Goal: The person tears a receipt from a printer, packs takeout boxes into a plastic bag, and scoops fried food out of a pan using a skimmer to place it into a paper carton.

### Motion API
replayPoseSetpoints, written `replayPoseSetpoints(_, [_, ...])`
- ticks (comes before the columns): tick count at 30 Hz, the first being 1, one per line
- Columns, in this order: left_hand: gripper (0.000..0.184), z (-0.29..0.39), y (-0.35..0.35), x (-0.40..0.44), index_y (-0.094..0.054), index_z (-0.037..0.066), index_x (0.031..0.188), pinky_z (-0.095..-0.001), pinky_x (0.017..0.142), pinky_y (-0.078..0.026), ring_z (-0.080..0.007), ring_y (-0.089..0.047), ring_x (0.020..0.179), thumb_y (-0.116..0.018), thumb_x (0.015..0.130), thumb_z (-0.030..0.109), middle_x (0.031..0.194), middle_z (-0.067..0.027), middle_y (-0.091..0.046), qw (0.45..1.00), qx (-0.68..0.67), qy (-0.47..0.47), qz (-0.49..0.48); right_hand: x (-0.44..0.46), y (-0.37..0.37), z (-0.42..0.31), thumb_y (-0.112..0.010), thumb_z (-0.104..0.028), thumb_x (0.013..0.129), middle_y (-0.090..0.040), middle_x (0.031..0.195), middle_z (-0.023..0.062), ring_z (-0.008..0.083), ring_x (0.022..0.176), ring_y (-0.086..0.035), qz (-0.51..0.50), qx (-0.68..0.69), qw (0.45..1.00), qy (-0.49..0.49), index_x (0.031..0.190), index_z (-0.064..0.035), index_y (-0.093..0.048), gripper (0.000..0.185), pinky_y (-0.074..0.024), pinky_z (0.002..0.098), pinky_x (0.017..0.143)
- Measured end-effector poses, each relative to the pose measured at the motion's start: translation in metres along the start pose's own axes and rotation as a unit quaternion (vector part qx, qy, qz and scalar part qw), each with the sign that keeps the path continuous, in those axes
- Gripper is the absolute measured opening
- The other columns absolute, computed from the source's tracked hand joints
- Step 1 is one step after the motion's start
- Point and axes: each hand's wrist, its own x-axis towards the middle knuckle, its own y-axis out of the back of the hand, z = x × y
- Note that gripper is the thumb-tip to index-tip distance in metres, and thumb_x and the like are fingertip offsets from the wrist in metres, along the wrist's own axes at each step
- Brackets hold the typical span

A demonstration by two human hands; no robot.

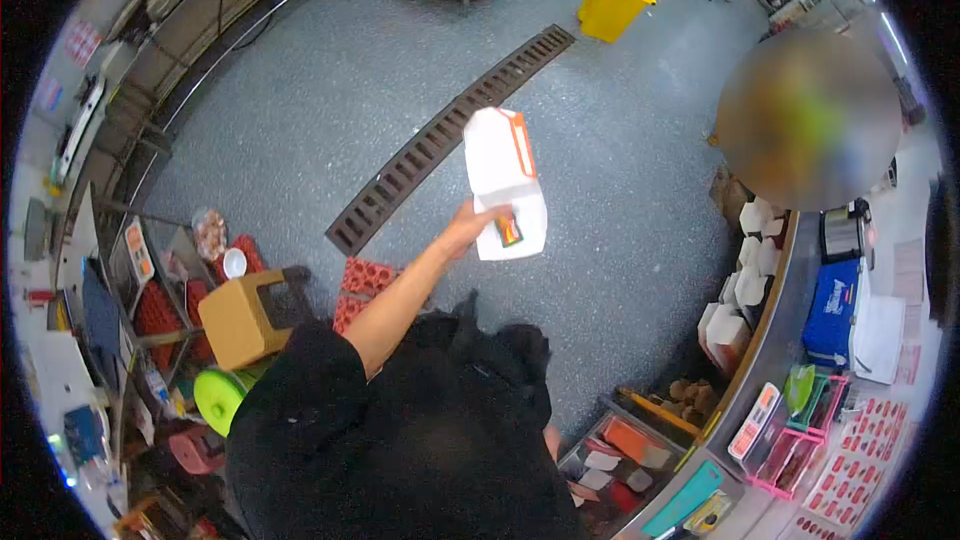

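My left hand [466,228] grips the near edge of an open white takeaway box [497,153] with an orange strip along its lid. A small red, yellow and green packet [510,230] lies in the near half of the box, beside my fingertips. The box is held over the grey floor, in front of my black shirt. My right hand is hidden; only a bit of skin shows low beside my right side.
A slotted drain [450,130] crosses the floor. A yellow bin [615,2] stands ahead. On the right, a long counter [740,380] has stacked white boxes [727,330] beside it. At left are a cardboard box [235,320] and a green lid [218,400].
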Motion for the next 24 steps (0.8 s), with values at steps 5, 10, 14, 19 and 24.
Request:
replayPoseSetpoints(5, [0.054,0.064,-0.026,0.097,-0.049,-0.005,0.121,-0.0304,0.089,-0.043,-0.0175,-0.056,0.102,-0.048,0.093,0.042,0.114,-0.0104,-0.058,0.991,-0.099,-0.037,0.080,0.023,-0.095,-0.089,-0.047,-0.021,0.087,-0.053,0.066,0.0020,0.0158,0.049,-0.048,0.088,-0.092,0.991,-0.037,0.086,-0.0086,-0.057,0.016,-0.0365,0.0300,0.039])
replayPoseSetpoints(10, [0.051,0.080,0.002,0.200,-0.056,-0.008,0.109,-0.0313,0.083,-0.043,-0.0151,-0.055,0.092,-0.045,0.095,0.039,0.103,-0.0117,-0.062,0.974,0.050,-0.118,0.188,0.095,-0.114,-0.176,-0.050,-0.020,0.086,-0.056,0.073,0.0066,0.0198,0.058,-0.054,0.042,-0.161,0.982,-0.086,0.092,-0.0063,-0.059,0.018,-0.0440,0.0337,0.048])
replayPoseSetpoints(14, [0.048,0.117,0.029,0.254,-0.060,-0.011,0.097,-0.0305,0.076,-0.044,-0.0121,-0.054,0.085,-0.047,0.094,0.036,0.089,-0.0104,-0.064,0.935,0.138,-0.141,0.295,0.176,-0.144,-0.280,-0.051,-0.021,0.085,-0.059,0.080,0.0111,0.0233,0.064,-0.058,0.003,-0.230,0.969,-0.086,0.094,-0.0035,-0.059,0.020,-0.0475,0.0351,0.052])
replayPoseSetpoints(19, [0.048,0.171,0.088,0.297,-0.059,-0.007,0.103,-0.0295,0.071,-0.049,-0.0154,-0.060,0.084,-0.050,0.092,0.038,0.095,-0.0115,-0.063,0.928,0.107,-0.135,0.330,0.350,-0.279,-0.488,-0.056,-0.026,0.084,-0.062,0.084,0.0156,0.0276,0.070,-0.061,-0.107,-0.602,0.786,0.087,0.092,-0.0014,-0.060,0.026,-0.0496,0.0385,0.056])
replayPoseSetpoints(24, [0.058,0.197,0.147,0.315,-0.047,-0.006,0.119,-0.0342,0.079,-0.051,-0.0201,-0.061,0.093,-0.043,0.093,0.046,0.108,-0.0158,-0.059,0.895,-0.130,-0.132,0.406,0.513,-0.496,-0.728,-0.048,-0.023,0.086,-0.062,0.071,0.0132,0.0238,0.058,-0.061,-0.093,-0.582,0.768,0.250,0.081,0.0034,-0.058,0.029,-0.0497,0.0362,0.051])
